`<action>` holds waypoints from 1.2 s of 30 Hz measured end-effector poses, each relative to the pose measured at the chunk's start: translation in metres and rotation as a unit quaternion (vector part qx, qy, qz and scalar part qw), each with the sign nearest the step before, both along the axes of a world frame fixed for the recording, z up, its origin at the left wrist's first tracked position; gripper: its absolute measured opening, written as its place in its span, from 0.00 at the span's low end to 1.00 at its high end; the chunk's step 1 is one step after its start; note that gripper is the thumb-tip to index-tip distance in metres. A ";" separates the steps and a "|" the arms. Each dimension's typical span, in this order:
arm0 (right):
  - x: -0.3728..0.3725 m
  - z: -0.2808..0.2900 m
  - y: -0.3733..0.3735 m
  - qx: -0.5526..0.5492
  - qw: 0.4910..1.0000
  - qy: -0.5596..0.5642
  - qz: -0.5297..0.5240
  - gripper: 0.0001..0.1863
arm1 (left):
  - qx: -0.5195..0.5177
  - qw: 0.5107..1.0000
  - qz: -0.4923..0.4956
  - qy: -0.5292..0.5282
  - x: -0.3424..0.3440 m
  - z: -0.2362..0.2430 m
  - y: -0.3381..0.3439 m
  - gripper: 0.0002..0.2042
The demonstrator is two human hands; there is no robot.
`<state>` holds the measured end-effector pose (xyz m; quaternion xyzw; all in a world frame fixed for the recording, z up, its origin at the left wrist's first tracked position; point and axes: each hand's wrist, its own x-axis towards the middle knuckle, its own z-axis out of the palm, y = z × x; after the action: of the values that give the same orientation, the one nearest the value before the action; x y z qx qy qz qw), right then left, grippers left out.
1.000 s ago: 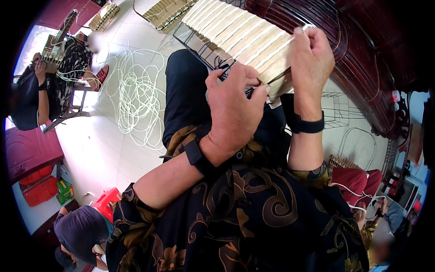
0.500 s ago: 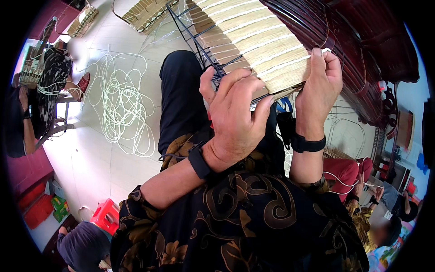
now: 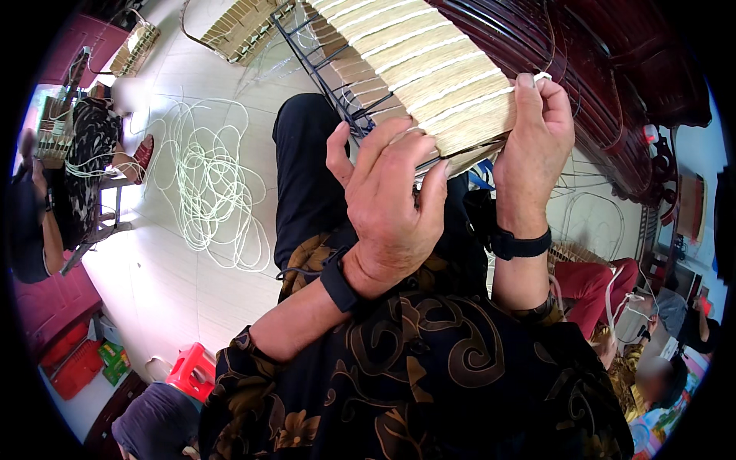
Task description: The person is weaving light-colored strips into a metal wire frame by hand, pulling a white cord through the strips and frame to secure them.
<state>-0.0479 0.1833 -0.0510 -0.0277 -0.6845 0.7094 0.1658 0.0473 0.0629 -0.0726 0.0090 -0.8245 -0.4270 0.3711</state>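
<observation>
A half-woven basket [image 3: 452,73], with tan cord wound across white cord stripes on a dark wire frame [image 3: 318,69], rests tilted over my knees. My left hand [image 3: 395,195] grips its near edge, fingers curled over the rim and thumb below; what lies under the fingertips is hidden. At the right corner my right hand [image 3: 537,138] is closed, thumb pressed to the bent forefinger. A white cord [image 3: 543,76] sticks out from that pinch, and the palm side lies against the basket's edge.
A loose heap of pale cord [image 3: 218,195] lies on the tiled floor to the left. Dark red carved wooden furniture [image 3: 606,130] stands close on the right. Another basket [image 3: 238,31] sits at the far side. Co-workers sit left and right, near a red stool [image 3: 192,372].
The basket and both my hands have shifted slightly left. My left hand's fingers stay on the near edge, and the right hand keeps its pinch.
</observation>
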 end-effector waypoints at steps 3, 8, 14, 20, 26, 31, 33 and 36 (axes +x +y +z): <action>0.000 -0.002 0.002 0.006 1.000 -0.002 0.000 0.06 | 0.007 1.000 -0.001 -0.012 0.002 0.001 0.000 0.14; 0.002 -0.005 0.004 -0.027 1.000 0.000 0.011 0.06 | -0.010 1.000 0.003 -0.015 0.004 0.001 0.000 0.15; 0.005 -0.002 0.002 -0.015 1.000 -0.001 0.014 0.06 | -0.025 0.999 0.009 -0.017 0.006 0.002 0.001 0.16; 0.005 0.000 0.001 -0.023 1.000 -0.016 0.011 0.07 | -0.014 0.999 0.007 -0.033 0.006 0.003 0.001 0.17; 0.004 -0.003 0.001 -0.020 1.000 -0.007 0.022 0.06 | 0.006 0.999 0.005 -0.051 0.007 0.003 0.000 0.17; 0.005 -0.004 0.000 -0.025 1.000 -0.008 0.012 0.06 | 0.007 0.998 0.000 -0.058 0.008 0.003 0.000 0.17; 0.005 -0.004 -0.001 -0.025 1.000 -0.005 0.014 0.06 | 0.002 0.998 0.006 -0.065 0.009 0.004 0.000 0.15; 0.005 -0.004 -0.001 -0.020 1.000 -0.005 0.019 0.06 | 0.004 0.998 0.003 -0.060 0.008 0.002 0.000 0.15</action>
<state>-0.0426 0.1825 -0.0553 -0.0212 -0.6717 0.7255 0.1484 0.0556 0.0629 -0.0708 0.0385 -0.8437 -0.4278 0.3219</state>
